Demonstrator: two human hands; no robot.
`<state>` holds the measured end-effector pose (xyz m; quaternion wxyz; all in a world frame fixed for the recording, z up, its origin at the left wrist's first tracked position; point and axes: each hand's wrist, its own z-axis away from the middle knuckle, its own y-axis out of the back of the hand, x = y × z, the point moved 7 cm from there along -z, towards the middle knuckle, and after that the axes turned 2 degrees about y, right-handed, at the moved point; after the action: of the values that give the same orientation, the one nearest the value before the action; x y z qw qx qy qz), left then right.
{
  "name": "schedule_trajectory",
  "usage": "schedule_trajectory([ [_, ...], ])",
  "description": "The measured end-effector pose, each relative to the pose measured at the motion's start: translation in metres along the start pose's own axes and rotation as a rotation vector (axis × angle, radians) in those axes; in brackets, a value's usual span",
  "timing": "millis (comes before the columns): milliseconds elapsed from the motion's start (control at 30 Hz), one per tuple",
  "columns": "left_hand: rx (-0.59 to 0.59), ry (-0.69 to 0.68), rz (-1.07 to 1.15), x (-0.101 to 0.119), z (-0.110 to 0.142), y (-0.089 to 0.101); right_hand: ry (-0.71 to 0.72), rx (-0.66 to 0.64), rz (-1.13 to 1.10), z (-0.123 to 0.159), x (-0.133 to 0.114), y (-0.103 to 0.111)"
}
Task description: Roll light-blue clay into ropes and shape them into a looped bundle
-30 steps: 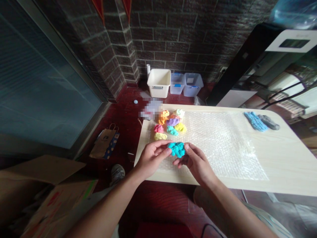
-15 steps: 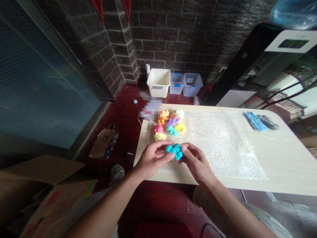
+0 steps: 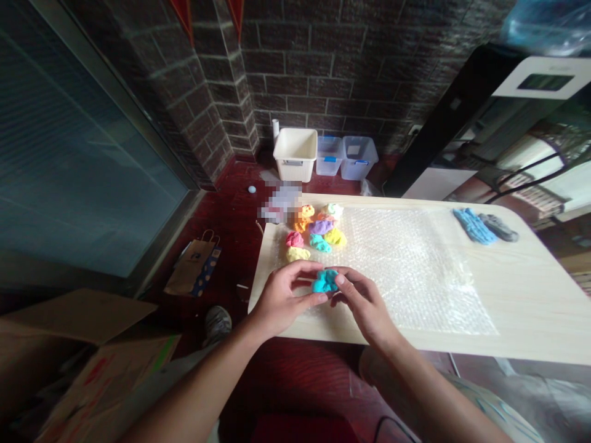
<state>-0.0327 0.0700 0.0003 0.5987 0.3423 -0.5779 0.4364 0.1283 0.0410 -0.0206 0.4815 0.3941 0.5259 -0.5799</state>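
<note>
A teal lump of modelling clay (image 3: 325,281) is held between both hands above the near left part of the table. My left hand (image 3: 286,294) grips its left side, index finger along the top and thumb below. My right hand (image 3: 360,298) pinches its right side with the thumb in front; the fingers behind are partly hidden. Just beyond the hands lie several crumpled clay lumps: pale yellow (image 3: 298,254), red (image 3: 294,240), mint green (image 3: 320,243), bright yellow (image 3: 335,237), purple (image 3: 321,227), orange (image 3: 302,223) and whitish (image 3: 334,211).
Bubble wrap (image 3: 406,271) covers much of the wooden table (image 3: 530,295). Blue (image 3: 474,226) and grey (image 3: 499,227) lumps lie at the far right. A cream bin (image 3: 295,154) and two clear bins stand by the wall. An open cardboard box (image 3: 106,381) is at lower left.
The teal clay has been turned and squeezed between my hands and now looks smaller and more compact. My right hand has moved slightly left, closer to my left hand.
</note>
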Motion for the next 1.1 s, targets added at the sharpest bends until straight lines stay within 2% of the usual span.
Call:
schedule_trajectory([
  [167,-0.022,-0.049,-0.101,0.005,0.001,-0.001,0.029,0.03,0.04,-0.002,-0.002,0.003],
  [300,-0.037,-0.008,-0.063,0.003,0.002,-0.003,0.083,0.044,0.065,-0.001,-0.008,0.002],
  [400,-0.039,0.011,-0.055,-0.001,0.002,-0.003,0.134,0.006,0.066,0.0,-0.011,-0.001],
  [600,-0.043,0.008,-0.018,-0.005,0.0,-0.003,0.179,-0.016,0.032,0.001,-0.01,-0.002],
  [733,-0.025,-0.035,-0.013,-0.002,0.0,-0.001,0.167,-0.032,0.013,0.002,-0.01,-0.003],
  [900,-0.019,-0.089,-0.061,0.002,0.003,-0.001,0.068,-0.046,0.013,0.002,-0.006,-0.005],
  [1100,-0.046,-0.085,-0.068,0.004,0.005,-0.002,0.073,-0.078,0.057,0.002,-0.01,-0.007],
])
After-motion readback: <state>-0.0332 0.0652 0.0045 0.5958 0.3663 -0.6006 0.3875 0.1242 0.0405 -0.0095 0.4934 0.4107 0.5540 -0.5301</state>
